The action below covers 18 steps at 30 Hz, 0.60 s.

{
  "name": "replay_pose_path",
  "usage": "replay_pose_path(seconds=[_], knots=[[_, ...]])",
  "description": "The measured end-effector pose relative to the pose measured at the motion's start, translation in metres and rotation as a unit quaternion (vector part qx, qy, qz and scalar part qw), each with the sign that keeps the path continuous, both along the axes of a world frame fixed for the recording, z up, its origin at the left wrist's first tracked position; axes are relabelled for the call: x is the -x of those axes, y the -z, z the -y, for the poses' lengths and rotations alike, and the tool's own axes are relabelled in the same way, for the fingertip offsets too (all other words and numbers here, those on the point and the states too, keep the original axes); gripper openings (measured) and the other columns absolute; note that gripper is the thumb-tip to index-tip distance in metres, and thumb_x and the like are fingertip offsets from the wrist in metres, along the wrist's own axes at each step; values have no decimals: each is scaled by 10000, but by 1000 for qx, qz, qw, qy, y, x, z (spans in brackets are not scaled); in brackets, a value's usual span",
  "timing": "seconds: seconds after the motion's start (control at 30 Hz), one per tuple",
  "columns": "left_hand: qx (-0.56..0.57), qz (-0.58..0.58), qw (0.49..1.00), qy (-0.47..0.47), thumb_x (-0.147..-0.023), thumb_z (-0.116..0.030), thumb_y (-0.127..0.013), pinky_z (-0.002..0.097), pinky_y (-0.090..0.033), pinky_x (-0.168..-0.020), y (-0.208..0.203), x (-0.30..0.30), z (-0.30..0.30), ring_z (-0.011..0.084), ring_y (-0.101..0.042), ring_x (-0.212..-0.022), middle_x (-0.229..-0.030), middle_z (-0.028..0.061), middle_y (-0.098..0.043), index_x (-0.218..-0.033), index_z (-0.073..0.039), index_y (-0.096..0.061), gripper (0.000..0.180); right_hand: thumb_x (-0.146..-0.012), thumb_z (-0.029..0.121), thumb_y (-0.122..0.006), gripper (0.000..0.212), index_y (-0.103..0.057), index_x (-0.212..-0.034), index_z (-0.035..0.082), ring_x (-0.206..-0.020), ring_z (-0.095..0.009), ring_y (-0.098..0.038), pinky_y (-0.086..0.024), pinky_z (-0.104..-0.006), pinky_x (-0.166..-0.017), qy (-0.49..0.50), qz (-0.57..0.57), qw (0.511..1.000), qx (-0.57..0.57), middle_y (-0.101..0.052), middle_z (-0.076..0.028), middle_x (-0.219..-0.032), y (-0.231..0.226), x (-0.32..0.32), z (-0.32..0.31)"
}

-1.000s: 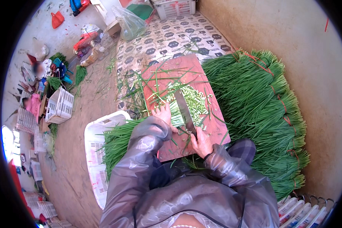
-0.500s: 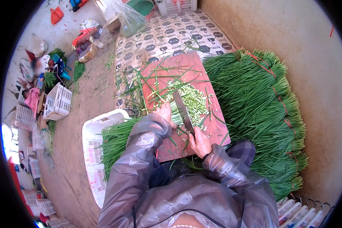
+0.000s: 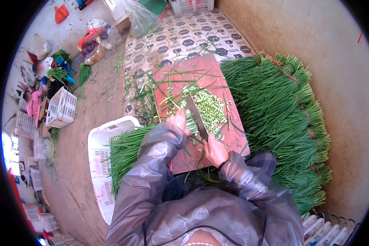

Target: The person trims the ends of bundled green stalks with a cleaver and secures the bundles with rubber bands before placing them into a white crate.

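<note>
A reddish wooden chopping board [image 3: 184,162] lies in front of me. My left hand [image 3: 178,121] is closed around a bunch of chives near the board's middle, its fingers close to the blade. My right hand [image 3: 215,151] grips a broad kitchen knife [image 3: 196,116] by the handle. The blade points away from me and slants left, set at the cut end of the held bunch. Chopped pale green stem pieces [image 3: 211,107] are heaped just right of the blade. Long green leaves [image 3: 125,158] trail from under my left sleeve over the white basket. Loose stalks lie scattered on the board.
A white plastic basket [image 3: 95,145] stands to my left. Tied bundles of chives [image 3: 274,123] are stacked on the right along the wall [image 3: 340,102]. Patterned sheeting [image 3: 180,37] covers the floor beyond the board. Other people sit at the far left near a white crate [image 3: 62,108].
The knife and my right hand have shifted slightly left and forward. My left hand stays in nearly the same place on the bunch.
</note>
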State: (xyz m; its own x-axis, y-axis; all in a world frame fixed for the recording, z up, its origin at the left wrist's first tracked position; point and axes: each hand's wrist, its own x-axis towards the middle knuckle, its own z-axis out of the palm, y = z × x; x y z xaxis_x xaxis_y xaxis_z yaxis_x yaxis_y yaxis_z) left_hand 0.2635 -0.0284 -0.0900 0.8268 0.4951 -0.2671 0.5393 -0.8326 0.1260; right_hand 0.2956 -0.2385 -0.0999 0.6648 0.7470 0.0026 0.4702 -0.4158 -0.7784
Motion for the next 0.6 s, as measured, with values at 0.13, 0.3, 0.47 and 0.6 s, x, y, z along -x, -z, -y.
replay_pose_path(seconds=[0.13, 0.3, 0.47, 0.6], knots=[[8, -4, 1000, 4, -594, -316, -851, 483, -523, -897, 1, 0, -2, 385, -630, -1052, -1169, 191, -596, -1302, -14, -460, 863, -925, 119, -552, 207, -408, -947, -27, -679, -516, -578, -427, -578, -584, -14, 7, 1000, -9, -569, -310, -664, -1, -9, -10], [7, 0, 1000, -1, -596, -308, -847, 478, -528, -894, 8, -2, -6, 387, -631, -1046, -1176, 182, -598, -1279, -16, -482, 827, -912, 123, -514, 207, -411, -939, -54, -727, -522, -596, -442, -592, -644, -27, -9, 999, 32, -590, -335, -714, -10, -23, -29], [-7, -11, 1000, -1, -590, -308, -850, 473, -540, -874, 8, -5, -2, 391, -637, -1032, -1187, 183, -601, -1285, -14, -486, 838, -894, 110, -499, 198, -430, -909, -75, -711, -526, -607, -463, -600, -660, -46, 19, 998, 36, -599, -346, -712, -5, -37, -44], [9, 16, 1000, 10, -601, -323, -861, 477, -528, -888, 10, -4, -4, 398, -635, -1034, -1165, 181, -604, -1206, -24, -509, 761, -856, 104, -512, 214, -484, -914, -100, -723, -520, -626, -497, -573, -676, -36, 25, 998, 36, -615, -356, -740, 3, -54, -76]])
